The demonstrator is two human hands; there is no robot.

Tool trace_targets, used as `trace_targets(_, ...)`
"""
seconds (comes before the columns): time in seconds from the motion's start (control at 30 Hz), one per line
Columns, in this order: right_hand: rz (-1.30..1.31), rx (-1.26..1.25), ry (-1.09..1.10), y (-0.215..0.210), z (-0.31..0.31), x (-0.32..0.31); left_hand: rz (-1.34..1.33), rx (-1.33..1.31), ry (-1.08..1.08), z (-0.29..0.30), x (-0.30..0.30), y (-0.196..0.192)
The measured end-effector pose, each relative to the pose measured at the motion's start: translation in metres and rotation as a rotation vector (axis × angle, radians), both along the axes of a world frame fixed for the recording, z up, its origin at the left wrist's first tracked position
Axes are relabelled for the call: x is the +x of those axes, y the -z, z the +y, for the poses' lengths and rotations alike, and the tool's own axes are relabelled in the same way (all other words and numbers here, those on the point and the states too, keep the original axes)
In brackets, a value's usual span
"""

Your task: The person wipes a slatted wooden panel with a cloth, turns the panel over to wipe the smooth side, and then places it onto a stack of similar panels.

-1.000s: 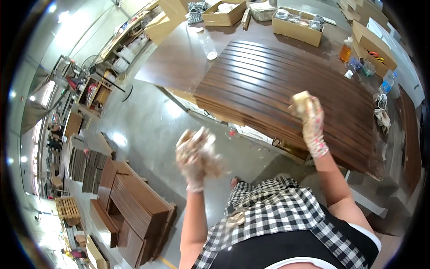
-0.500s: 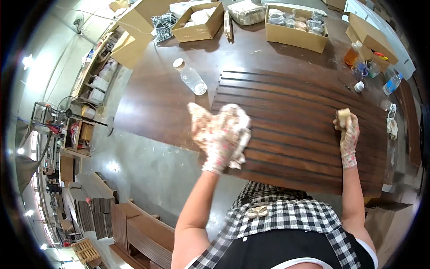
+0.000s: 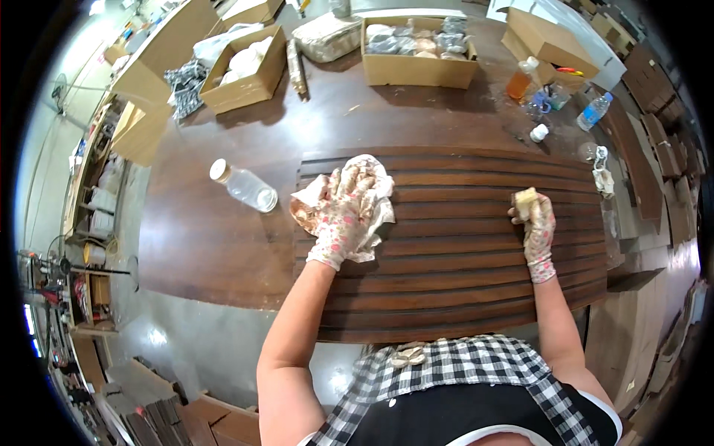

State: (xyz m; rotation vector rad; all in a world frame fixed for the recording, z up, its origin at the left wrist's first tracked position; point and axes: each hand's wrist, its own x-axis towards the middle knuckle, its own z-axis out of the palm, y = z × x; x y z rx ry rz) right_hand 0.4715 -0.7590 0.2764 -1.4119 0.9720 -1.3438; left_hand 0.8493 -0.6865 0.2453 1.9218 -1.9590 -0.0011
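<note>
A ribbed dark-brown wooden panel (image 3: 454, 245) lies across the table in front of me. On its left end my left hand (image 3: 341, 219), in a flower-patterned glove, presses a stained white rag (image 3: 375, 178), its fingers spread over the bunched cloth. My right hand (image 3: 538, 227), gloved alike, is closed on a small pale-yellow sponge (image 3: 526, 199) over the panel's right part. Left of the rag lies a clear bottle (image 3: 249, 189) with a pale cap, on its side or tilted; I cannot tell which.
Across the brown table (image 3: 201, 245), a box of white bundles (image 3: 242, 74) and a box of wrapped pieces (image 3: 420, 70) stand at the back. An amber bottle (image 3: 520, 80), a white cap (image 3: 539, 133) and a water bottle (image 3: 595, 111) are at the right. Cardboard boxes surround the table.
The view has turned, so the table's things appear farther left. My left hand and the rag have moved onto the panel's left end. The right hand still grips the sponge.
</note>
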Motion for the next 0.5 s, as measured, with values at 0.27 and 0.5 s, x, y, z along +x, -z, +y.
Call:
trace_targets(0.27, -0.217, -0.031, 0.145, 0.027, 0.001, -0.012, 0.380, 0.121, 0.374, -0.125, -0.153, -0.033)
trace_targets(0.5, -0.496, 0.036, 0.319, 0.012, -0.004, -0.040, 0.150, -0.119, 0.604, -0.026, -0.231, -0.005)
